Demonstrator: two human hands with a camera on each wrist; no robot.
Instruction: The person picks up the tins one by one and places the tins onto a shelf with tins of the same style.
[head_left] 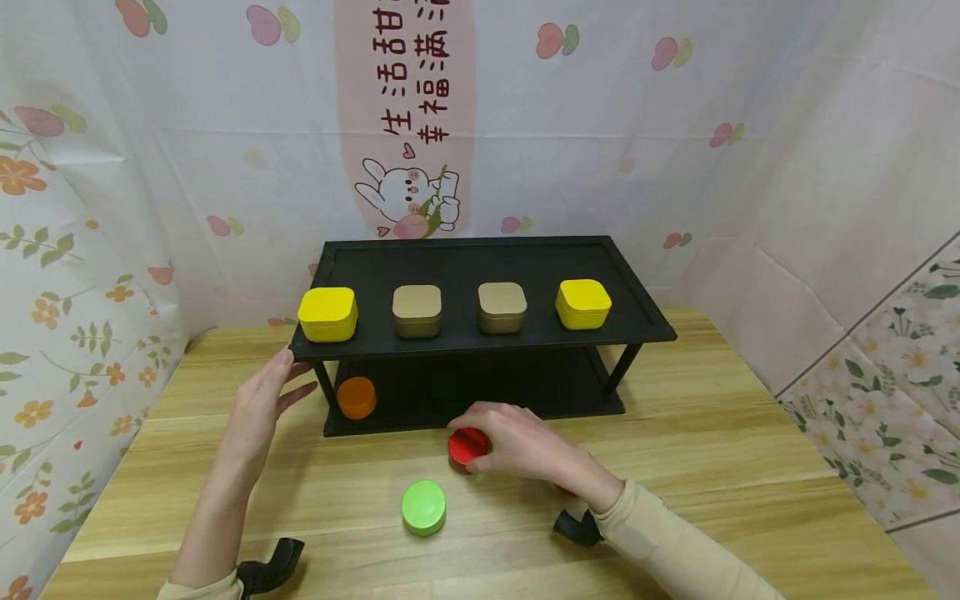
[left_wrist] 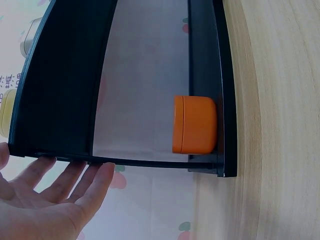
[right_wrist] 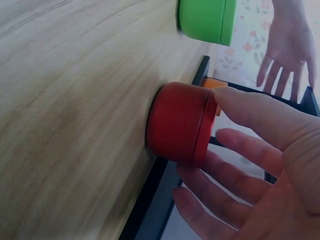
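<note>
Container (head_left: 466,447) — red, in right hand (head_left: 521,442)

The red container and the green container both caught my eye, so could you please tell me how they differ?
The right hand grips the red container, while the green container stands free on the table. The red container is close to the black shelf's front edge; the green container is farther from it. Both are round and lidded.
</note>
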